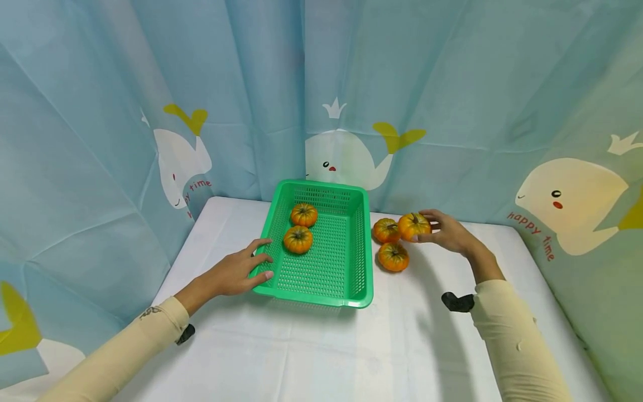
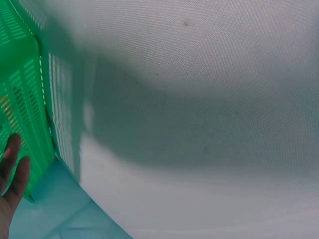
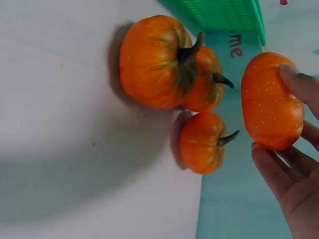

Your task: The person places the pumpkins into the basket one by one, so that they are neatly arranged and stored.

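Observation:
My right hand (image 1: 447, 231) grips a small orange pumpkin (image 1: 414, 226) between thumb and fingers, raised above the table. In the right wrist view this held pumpkin (image 3: 271, 102) hangs apart from three pumpkins on the table: a big one (image 3: 152, 62), one partly behind it (image 3: 205, 82) and a smaller one (image 3: 203, 144). The head view shows only two of these, beside the basket. My left hand (image 1: 241, 271), fingers spread, is at the left rim of the green plastic basket (image 1: 361, 296); whether it touches is unclear. Two pumpkins (image 1: 298, 240) sit inside, toward the left wall.
A white cloth covers the table (image 1: 311, 357). Behind and at both sides hangs a light blue curtain (image 1: 241, 100) printed with white whales, close to the table's back edge. The basket stands near that back edge, left of the loose pumpkins.

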